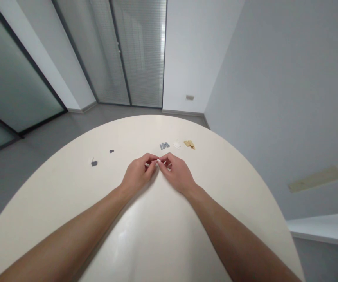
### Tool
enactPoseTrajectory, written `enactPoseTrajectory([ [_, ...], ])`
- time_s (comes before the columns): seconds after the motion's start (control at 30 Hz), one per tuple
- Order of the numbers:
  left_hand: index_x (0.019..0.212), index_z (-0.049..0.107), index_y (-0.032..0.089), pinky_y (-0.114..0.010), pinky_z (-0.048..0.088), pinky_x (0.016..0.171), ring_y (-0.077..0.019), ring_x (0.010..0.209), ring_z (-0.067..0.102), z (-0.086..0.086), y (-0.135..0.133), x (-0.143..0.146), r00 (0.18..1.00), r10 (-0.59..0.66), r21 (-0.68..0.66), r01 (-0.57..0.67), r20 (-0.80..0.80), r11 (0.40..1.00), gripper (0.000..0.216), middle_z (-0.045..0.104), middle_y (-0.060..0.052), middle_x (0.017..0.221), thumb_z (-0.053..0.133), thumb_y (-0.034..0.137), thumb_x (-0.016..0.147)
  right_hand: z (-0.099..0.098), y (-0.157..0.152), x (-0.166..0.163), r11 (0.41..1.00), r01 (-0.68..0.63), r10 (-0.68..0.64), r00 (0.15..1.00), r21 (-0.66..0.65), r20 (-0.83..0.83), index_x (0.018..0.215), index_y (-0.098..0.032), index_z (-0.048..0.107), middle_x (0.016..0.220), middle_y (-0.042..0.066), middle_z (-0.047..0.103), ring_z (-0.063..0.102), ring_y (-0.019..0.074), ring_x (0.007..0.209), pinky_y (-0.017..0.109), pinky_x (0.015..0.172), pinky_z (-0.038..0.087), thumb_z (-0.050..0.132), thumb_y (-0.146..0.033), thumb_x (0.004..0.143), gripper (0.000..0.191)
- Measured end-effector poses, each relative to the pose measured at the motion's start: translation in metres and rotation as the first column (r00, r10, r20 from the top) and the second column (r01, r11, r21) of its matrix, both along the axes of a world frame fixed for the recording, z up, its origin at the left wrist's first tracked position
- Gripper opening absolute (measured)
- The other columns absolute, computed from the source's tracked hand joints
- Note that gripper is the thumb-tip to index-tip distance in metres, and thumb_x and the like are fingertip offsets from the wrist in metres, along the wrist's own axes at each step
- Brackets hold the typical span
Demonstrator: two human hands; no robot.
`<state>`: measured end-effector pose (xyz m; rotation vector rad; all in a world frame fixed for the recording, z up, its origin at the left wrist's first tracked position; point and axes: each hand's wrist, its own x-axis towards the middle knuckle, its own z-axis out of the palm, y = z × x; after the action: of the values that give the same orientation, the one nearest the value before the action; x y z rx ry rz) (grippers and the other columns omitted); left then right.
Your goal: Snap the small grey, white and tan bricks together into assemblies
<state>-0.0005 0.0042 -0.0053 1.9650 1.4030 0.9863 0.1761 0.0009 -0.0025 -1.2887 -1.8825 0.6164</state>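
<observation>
My left hand and my right hand meet near the middle of the white table, fingertips almost touching. Both are closed in a pinch around a small white piece, mostly hidden by the fingers, so its kind does not show. Just beyond my right hand lie several small grey pieces in a cluster. Beside them are some small white pieces, and to their right a few tan pieces.
The round white table fills the lower view. On its left lie a dark grey piece with a thin white bit by it, and a smaller dark piece. Behind stand glass panels and a grey wall.
</observation>
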Motion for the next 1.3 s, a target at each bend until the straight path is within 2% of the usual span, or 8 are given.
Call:
enactPoseTrajectory([
  [0.53, 0.108, 0.071, 0.024, -0.032, 0.053, 0.076, -0.0183, 0.081, 0.07, -0.0016, 0.0005, -0.0003, 1.0, 0.018, 0.022, -0.018, -0.012, 1.0, 0.024, 0.078, -0.002, 0.101, 0.052, 0.034, 0.096, -0.0007, 0.0005, -0.0002, 1.0, -0.018, 0.018, 0.998, 0.002, -0.055, 0.102, -0.023, 0.06, 0.089, 0.0, 0.07, 0.064, 0.0141, 0.075, 0.029, 0.072, 0.048, 0.058, -0.031, 0.094, 0.011],
  [1.03, 0.104, 0.071, 0.023, -0.031, 0.053, 0.074, -0.0182, 0.081, 0.069, 0.0, -0.0001, 0.0006, 1.0, 0.017, 0.041, -0.017, 0.001, 0.999, 0.024, 0.077, -0.004, 0.101, 0.052, 0.035, 0.096, 0.0003, 0.0005, -0.0002, 1.0, -0.027, 0.027, 0.999, -0.003, -0.046, 0.102, -0.023, 0.064, 0.09, 0.0, 0.072, 0.065, 0.0148, 0.077, 0.029, 0.074, 0.048, 0.06, -0.03, 0.094, 0.011],
  [1.3, 0.111, 0.068, 0.023, -0.031, 0.053, 0.075, -0.0185, 0.084, 0.069, -0.0018, 0.0001, 0.0003, 1.0, 0.022, 0.037, -0.022, 0.014, 0.999, 0.025, 0.076, -0.004, 0.104, 0.051, 0.035, 0.097, 0.0019, 0.0004, 0.0005, 0.999, -0.037, 0.038, 0.999, 0.011, -0.032, 0.107, -0.023, 0.067, 0.096, 0.002, 0.073, 0.064, 0.0152, 0.082, 0.029, 0.076, 0.047, 0.055, -0.033, 0.099, 0.017],
])
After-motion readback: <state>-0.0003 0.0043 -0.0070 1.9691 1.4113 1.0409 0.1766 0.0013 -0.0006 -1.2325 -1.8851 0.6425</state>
